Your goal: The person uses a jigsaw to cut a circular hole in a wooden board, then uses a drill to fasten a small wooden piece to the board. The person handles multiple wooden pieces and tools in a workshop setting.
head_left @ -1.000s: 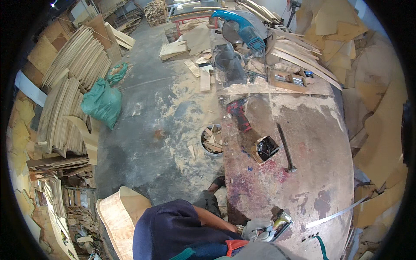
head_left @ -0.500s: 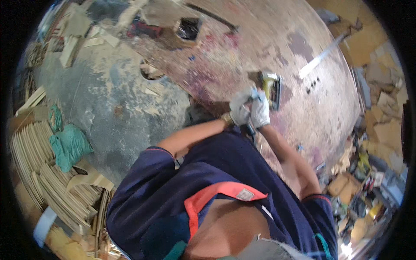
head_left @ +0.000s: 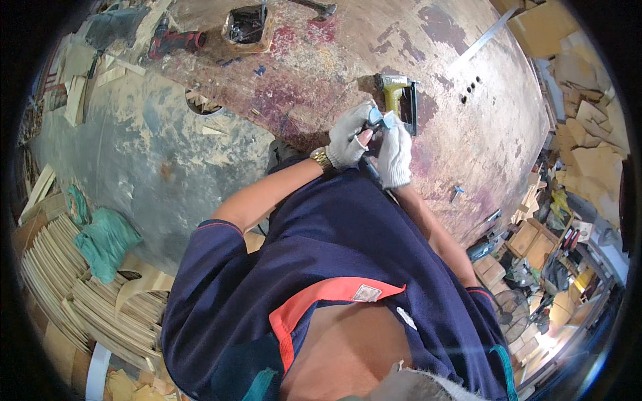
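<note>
Left hand [head_left: 349, 136] and right hand [head_left: 395, 152], both gloved, are held close together; a small dark item [head_left: 376, 125] is gripped between the narrowed fingers, its kind not discernible. One yellow-green and black tool [head_left: 393, 95] is laid on the counter [head_left: 461, 160] just beyond the fingers, long axis directed away from the body; the right hand is placed nearer, contact not determinable.

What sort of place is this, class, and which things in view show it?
Probably a woodworking shop: there are stacked thin wooden pieces, a red-and-black power tool and a yellow-green tool resembling a nailer.
</note>
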Motion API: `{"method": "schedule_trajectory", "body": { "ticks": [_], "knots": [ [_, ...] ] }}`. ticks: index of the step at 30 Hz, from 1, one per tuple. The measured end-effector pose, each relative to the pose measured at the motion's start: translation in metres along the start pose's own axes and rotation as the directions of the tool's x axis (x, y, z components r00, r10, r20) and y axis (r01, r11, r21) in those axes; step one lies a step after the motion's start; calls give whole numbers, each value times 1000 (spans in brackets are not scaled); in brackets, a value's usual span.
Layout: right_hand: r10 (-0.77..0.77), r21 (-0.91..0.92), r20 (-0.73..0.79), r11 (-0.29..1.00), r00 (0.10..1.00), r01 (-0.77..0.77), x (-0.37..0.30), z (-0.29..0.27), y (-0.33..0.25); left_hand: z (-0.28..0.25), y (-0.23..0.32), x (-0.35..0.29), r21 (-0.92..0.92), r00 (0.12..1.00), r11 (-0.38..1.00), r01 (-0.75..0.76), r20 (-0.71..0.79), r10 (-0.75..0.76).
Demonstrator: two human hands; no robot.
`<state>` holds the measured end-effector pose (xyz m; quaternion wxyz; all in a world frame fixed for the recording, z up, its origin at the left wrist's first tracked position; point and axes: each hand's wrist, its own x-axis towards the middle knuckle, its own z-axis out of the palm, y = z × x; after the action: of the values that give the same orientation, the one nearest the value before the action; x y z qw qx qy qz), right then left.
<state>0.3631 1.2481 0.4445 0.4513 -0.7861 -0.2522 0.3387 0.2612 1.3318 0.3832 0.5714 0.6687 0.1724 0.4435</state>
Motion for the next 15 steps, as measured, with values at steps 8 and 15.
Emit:
{"method": "schedule_trajectory", "body": {
  "ticks": [8, 15],
  "knots": [
    [-443, -503, 99, 750, 891, 429, -46, -4, -38, -16, -16, -15, -343, 892, 831, 438, 278, -356],
    [-811, -579, 251, 312, 529, 753, -32, -6, 5, -53, -20, -4, -446, 783, 684, 577, 540, -308]
  ]
}}
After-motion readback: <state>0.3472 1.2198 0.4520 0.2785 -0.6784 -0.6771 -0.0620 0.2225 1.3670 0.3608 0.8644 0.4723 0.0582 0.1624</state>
